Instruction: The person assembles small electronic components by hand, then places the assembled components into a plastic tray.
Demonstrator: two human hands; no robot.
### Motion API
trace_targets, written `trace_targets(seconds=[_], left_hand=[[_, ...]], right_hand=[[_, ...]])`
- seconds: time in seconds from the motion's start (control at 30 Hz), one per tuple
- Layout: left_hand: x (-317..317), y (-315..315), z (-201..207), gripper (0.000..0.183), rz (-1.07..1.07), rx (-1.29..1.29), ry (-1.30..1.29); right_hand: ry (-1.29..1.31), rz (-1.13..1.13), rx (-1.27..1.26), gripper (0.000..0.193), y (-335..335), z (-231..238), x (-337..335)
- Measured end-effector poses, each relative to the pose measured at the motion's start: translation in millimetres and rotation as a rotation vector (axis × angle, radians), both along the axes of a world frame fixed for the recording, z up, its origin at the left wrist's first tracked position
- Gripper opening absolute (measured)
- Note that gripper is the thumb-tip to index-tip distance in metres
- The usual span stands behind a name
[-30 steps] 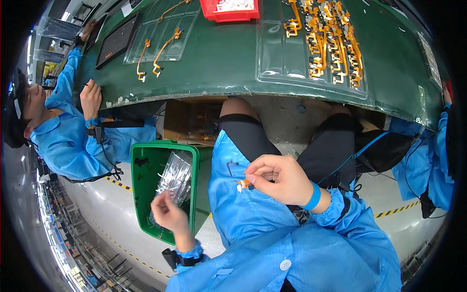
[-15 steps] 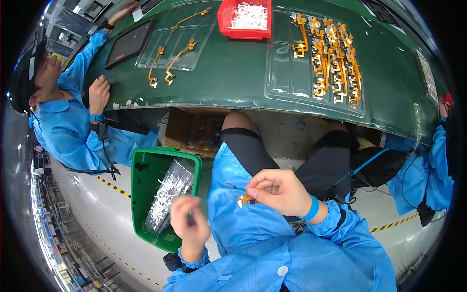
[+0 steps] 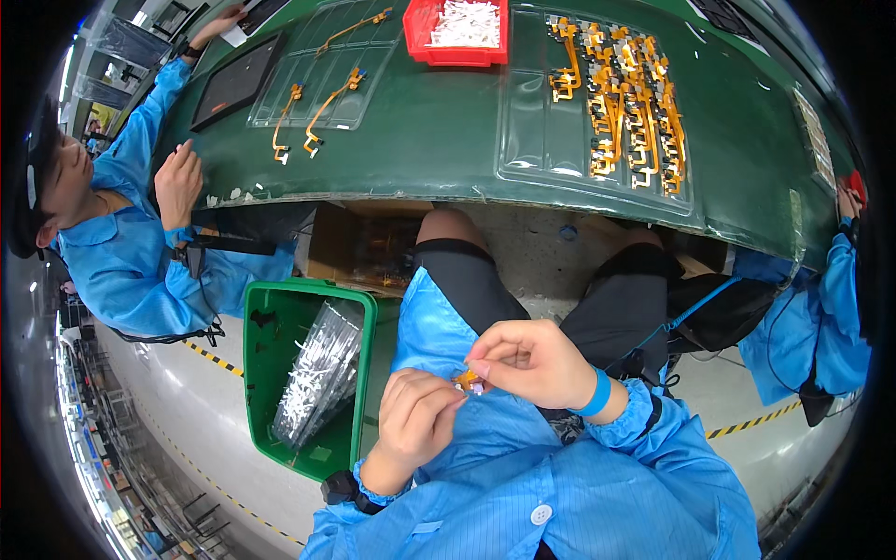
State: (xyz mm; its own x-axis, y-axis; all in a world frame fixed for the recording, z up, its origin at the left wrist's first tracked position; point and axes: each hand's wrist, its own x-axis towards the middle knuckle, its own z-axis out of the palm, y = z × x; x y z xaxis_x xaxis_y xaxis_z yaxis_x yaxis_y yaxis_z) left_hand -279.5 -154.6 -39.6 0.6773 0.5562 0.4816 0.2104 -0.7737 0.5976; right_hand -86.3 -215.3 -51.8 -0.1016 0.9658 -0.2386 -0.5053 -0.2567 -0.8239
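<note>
Above my lap, my right hand (image 3: 532, 364) pinches a small orange flex cable (image 3: 468, 379) between thumb and fingertips. A pale end piece of the cable shows below those fingertips. My left hand (image 3: 415, 418) is right beside it, fingers curled and thumb pressed to them, close against the cable's lower end. Whatever lies between the left fingertips is too small to make out. On the green table (image 3: 411, 163), a clear plastic tray (image 3: 546, 140) carries rows of similar orange flex cables (image 3: 635, 103). Another clear tray (image 3: 350, 103), further left, has three more cables.
A red bin (image 3: 455, 54) of small white pieces stands between the trays. Left of my lap is a green bin (image 3: 366, 373) containing clear trays and white scraps (image 3: 317, 378). A co-worker in blue (image 3: 121, 243) sits at left; another person's blue sleeve (image 3: 840, 289) shows at right.
My left hand has moved right and up from over the green bin's edge to the cable. My right hand still holds the cable in nearly the same spot.
</note>
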Motion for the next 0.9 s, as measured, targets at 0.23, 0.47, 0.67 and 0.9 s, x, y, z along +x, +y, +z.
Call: trace_targets(seconds=[0.23, 0.47, 0.67, 0.9], left_hand=[[1.3, -0.2, 6.3, 0.019, -0.012, -0.096, 0.2], [-6.5, -9.4, 1.2, 0.013, 0.101, -0.622, 0.086], [-8.0, -11.8, -2.6, 0.012, 0.211, -0.911, 0.011], [-1.3, -10.0, -1.0, 0.014, 0.228, -0.343, 0.199]], right_hand=[[-0.212, 0.039, 0.032, 0.016, -3.8, 12.6, -2.0], [-0.408, 0.027, 0.129, 0.016, -3.8, 8.5, -5.1], [-0.466, 0.023, 0.144, 0.015, -1.5, 1.8, -9.8], [-0.412, -0.017, 0.062, 0.015, 0.3, -5.3, -17.9]])
